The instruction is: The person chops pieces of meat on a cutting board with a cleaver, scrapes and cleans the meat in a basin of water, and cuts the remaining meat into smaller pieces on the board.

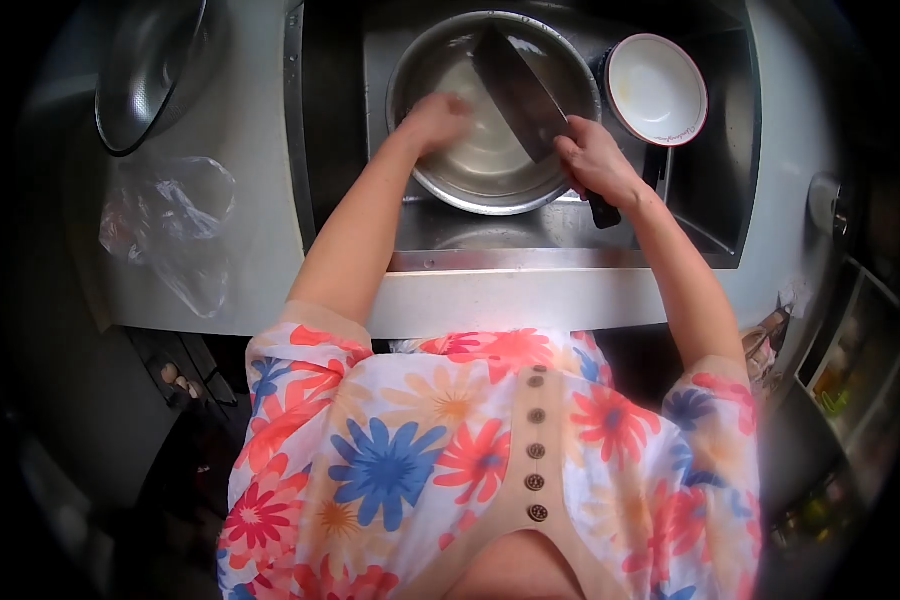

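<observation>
Sink (560,260) holds metal basin (407,85) of water (485,152) – knife (518,95) across it, gripped in right hand (600,163); left hand (438,122) blurred, grip unclear – and white bowl (658,90) beside.

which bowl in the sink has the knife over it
The large metal bowl: the blade of the knife is above it. The white bowl, to its right, is smaller, red-rimmed and has no blade over it.

In the sink (450,233), the basin (490,209) lies under your left hand (440,122), the bowl (657,92) right of your right hand (598,165); left of both hands, on the counter (262,200), a plastic bag (178,215).
</observation>
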A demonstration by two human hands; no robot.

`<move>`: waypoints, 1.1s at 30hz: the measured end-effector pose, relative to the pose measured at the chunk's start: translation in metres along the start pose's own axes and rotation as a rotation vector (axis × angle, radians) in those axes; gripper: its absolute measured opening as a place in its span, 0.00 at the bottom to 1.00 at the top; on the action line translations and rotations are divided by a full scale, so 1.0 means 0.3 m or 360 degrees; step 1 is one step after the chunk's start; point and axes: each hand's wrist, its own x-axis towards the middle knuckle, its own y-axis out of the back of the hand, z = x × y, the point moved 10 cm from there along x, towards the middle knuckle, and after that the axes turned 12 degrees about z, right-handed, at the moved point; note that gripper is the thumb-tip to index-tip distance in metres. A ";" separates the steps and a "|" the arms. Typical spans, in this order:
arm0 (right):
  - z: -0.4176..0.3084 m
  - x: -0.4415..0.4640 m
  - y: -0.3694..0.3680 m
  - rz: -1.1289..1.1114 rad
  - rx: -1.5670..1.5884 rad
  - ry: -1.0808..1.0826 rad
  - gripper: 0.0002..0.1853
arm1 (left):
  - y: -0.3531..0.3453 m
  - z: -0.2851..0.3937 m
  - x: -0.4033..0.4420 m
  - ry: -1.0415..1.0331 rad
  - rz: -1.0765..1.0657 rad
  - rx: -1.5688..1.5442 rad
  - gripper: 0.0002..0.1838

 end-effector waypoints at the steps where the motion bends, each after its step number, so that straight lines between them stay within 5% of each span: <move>1: 0.005 0.009 -0.012 -0.0029 -0.0008 -0.0014 0.07 | 0.010 0.017 -0.017 0.0015 -0.0017 -0.0006 0.22; 9: 0.038 0.043 -0.050 -0.0133 -0.0058 -0.0067 0.07 | -0.052 0.077 -0.086 -0.0085 -0.0366 0.0702 0.24; 15: 0.045 0.046 -0.043 -0.0148 -0.0016 -0.0104 0.07 | -0.087 0.102 -0.096 -0.0239 -0.0242 0.0972 0.19; 27: 0.054 -0.004 0.004 -0.0135 0.0213 -0.0150 0.08 | -0.141 0.078 -0.114 0.0346 -0.0537 -0.0725 0.14; 30: 0.044 -0.012 0.022 -0.0099 0.0218 -0.0097 0.08 | -0.141 0.092 -0.132 0.0405 -0.0650 -0.0777 0.11; 33: 0.035 -0.011 0.013 -0.0117 0.0250 -0.0042 0.07 | -0.108 0.098 -0.133 0.0445 -0.0417 -0.0784 0.09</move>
